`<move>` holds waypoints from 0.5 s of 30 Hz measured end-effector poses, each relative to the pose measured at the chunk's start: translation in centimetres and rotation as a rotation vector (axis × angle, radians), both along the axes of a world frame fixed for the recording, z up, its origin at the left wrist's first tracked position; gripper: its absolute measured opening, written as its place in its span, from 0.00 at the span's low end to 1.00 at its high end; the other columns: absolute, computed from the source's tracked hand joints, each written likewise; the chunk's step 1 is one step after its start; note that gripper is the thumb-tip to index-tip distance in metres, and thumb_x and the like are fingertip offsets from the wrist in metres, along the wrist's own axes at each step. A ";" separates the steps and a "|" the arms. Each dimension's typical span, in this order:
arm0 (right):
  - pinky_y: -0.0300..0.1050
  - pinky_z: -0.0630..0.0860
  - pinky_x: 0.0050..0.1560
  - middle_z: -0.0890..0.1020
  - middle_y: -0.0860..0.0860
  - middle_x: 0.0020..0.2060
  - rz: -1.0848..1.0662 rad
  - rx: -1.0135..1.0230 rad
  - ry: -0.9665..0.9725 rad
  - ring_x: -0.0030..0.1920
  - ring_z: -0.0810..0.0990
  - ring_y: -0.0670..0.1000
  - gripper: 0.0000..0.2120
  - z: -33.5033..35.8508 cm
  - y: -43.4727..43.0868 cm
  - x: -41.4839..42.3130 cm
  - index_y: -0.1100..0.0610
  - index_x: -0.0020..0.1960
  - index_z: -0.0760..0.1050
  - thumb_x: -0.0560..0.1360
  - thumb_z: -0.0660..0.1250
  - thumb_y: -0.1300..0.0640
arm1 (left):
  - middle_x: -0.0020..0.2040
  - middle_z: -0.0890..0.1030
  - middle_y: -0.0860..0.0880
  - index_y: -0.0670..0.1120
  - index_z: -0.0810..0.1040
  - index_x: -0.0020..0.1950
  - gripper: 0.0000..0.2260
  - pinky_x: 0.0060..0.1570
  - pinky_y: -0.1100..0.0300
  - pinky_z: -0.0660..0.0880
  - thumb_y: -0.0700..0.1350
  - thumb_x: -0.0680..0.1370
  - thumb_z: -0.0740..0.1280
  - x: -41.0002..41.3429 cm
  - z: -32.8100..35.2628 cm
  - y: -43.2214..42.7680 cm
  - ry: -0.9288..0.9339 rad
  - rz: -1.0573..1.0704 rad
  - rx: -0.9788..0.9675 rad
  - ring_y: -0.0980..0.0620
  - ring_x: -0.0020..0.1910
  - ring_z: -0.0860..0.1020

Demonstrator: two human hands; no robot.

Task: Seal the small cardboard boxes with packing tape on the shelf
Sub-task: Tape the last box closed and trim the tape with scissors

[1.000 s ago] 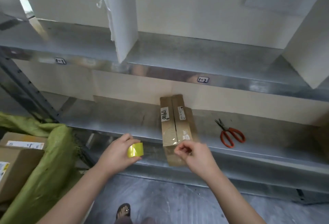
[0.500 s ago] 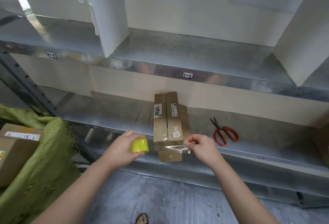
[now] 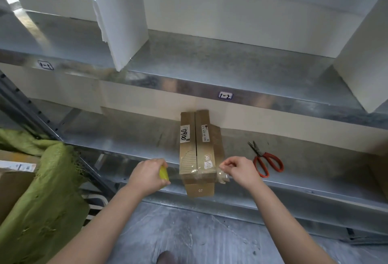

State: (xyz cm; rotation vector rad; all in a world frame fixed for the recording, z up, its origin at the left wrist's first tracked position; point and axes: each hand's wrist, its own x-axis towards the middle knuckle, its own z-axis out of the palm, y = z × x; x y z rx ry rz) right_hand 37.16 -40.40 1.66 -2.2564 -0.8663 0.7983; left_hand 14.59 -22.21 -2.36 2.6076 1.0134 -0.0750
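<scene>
A narrow brown cardboard box (image 3: 198, 150) lies on the lower metal shelf (image 3: 315, 182), its near end hanging over the front edge, its two top flaps meeting in a lengthwise seam. My left hand (image 3: 147, 174) grips a yellow tape roll (image 3: 163, 173) just left of the box. My right hand (image 3: 239, 170) pinches the free end of the clear tape (image 3: 222, 176) just right of the box. The strip stretches between both hands across the box's near end.
Red-handled scissors (image 3: 265, 162) lie on the shelf right of the box. A green sack (image 3: 44, 190) and another cardboard box (image 3: 14, 177) stand at the left. White dividers stand on the upper shelf (image 3: 189, 62). Grey floor lies below.
My hands have moved apart, the right one pulling the tape end from the box's middle to its right side. The strip now spans the box's near end.
</scene>
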 end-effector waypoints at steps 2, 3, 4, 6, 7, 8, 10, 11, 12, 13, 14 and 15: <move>0.24 0.68 0.32 0.80 0.39 0.31 0.000 -0.005 0.029 0.34 0.78 0.35 0.07 -0.6 0.3 0.0 0.48 0.38 0.81 0.75 0.72 0.56 | 0.58 0.79 0.54 0.55 0.74 0.60 0.24 0.51 0.60 0.70 0.60 0.67 0.73 0.0 -0.3 0.4 0.034 -0.002 0.006 0.51 0.56 0.77; 0.24 0.68 0.32 0.80 0.39 0.30 -0.004 -0.007 0.037 0.33 0.77 0.34 0.08 -0.8 0.5 0.0 0.48 0.37 0.80 0.75 0.72 0.56 | 0.58 0.79 0.55 0.55 0.74 0.60 0.24 0.51 0.60 0.70 0.60 0.68 0.73 -0.1 -0.5 0.6 0.049 0.000 0.003 0.51 0.56 0.77; 0.23 0.67 0.31 0.79 0.38 0.29 -0.009 -0.008 0.043 0.31 0.77 0.32 0.08 -1.1 0.6 0.1 0.48 0.37 0.80 0.75 0.72 0.56 | 0.58 0.79 0.55 0.55 0.74 0.60 0.23 0.51 0.60 0.70 0.60 0.68 0.73 -0.1 -0.8 0.8 0.063 0.002 -0.005 0.51 0.56 0.77; 0.23 0.67 0.31 0.79 0.38 0.28 -0.014 -0.011 0.046 0.30 0.76 0.31 0.09 -1.7 0.9 0.1 0.47 0.37 0.80 0.74 0.73 0.57 | 0.59 0.79 0.54 0.55 0.73 0.60 0.22 0.50 0.60 0.70 0.58 0.68 0.72 0.0 -1.2 1.0 0.085 0.001 -0.029 0.50 0.57 0.77; 0.23 0.67 0.32 0.79 0.37 0.28 -0.015 -0.012 0.045 0.30 0.76 0.31 0.09 -1.9 1.0 0.2 0.47 0.37 0.80 0.75 0.72 0.57 | 0.59 0.79 0.54 0.55 0.72 0.60 0.22 0.51 0.59 0.70 0.57 0.69 0.72 0.1 -1.4 1.0 0.095 -0.004 -0.047 0.50 0.57 0.76; 0.23 0.68 0.32 0.79 0.37 0.27 -0.018 -0.011 0.043 0.31 0.76 0.31 0.09 -2.1 1.0 0.2 0.47 0.37 0.79 0.75 0.72 0.57 | 0.60 0.78 0.54 0.55 0.72 0.61 0.22 0.52 0.59 0.70 0.56 0.69 0.72 0.2 -1.7 1.0 0.101 -0.012 -0.064 0.50 0.57 0.76; 0.24 0.68 0.32 0.78 0.36 0.26 -0.026 -0.012 0.046 0.32 0.77 0.33 0.10 -2.5 1.0 0.3 0.47 0.36 0.80 0.75 0.71 0.58 | 0.62 0.77 0.54 0.55 0.70 0.63 0.24 0.55 0.58 0.70 0.56 0.69 0.71 0.4 -2.2 0.9 0.103 -0.033 -0.093 0.51 0.59 0.75; 0.24 0.68 0.32 0.79 0.36 0.26 -0.029 -0.016 0.051 0.33 0.77 0.35 0.10 -2.8 0.9 0.5 0.47 0.37 0.80 0.75 0.71 0.58 | 0.63 0.76 0.54 0.56 0.68 0.65 0.25 0.57 0.58 0.71 0.56 0.69 0.71 0.6 -2.4 0.8 0.099 -0.041 -0.107 0.51 0.60 0.75; 0.25 0.68 0.33 0.79 0.37 0.27 -0.033 -0.022 0.061 0.34 0.77 0.36 0.10 -3.1 0.7 0.6 0.47 0.37 0.79 0.75 0.71 0.58 | 0.64 0.76 0.54 0.57 0.66 0.67 0.28 0.57 0.57 0.70 0.55 0.69 0.71 0.7 -2.6 0.7 0.093 -0.049 -0.120 0.50 0.61 0.75; 0.26 0.69 0.34 0.79 0.39 0.28 -0.042 -0.025 0.076 0.35 0.78 0.38 0.09 -3.5 0.5 0.6 0.48 0.39 0.79 0.75 0.70 0.59 | 0.65 0.75 0.54 0.59 0.62 0.70 0.31 0.58 0.56 0.70 0.55 0.70 0.71 0.8 -2.8 0.5 0.087 -0.059 -0.129 0.49 0.62 0.75; 0.30 0.70 0.35 0.79 0.41 0.29 -0.055 -0.025 0.093 0.36 0.78 0.41 0.08 -3.9 0.3 0.6 0.49 0.40 0.79 0.75 0.70 0.60 | 0.65 0.75 0.54 0.61 0.58 0.72 0.34 0.58 0.55 0.70 0.54 0.70 0.72 0.9 -3.0 0.3 0.082 -0.075 -0.130 0.49 0.62 0.75; 0.33 0.71 0.36 0.78 0.43 0.29 -0.071 -0.021 0.109 0.36 0.77 0.43 0.07 -4.3 0.0 0.6 0.50 0.42 0.77 0.74 0.71 0.60 | 0.64 0.75 0.53 0.63 0.55 0.73 0.37 0.57 0.54 0.70 0.53 0.70 0.72 0.9 -3.1 0.1 0.083 -0.096 -0.122 0.49 0.61 0.75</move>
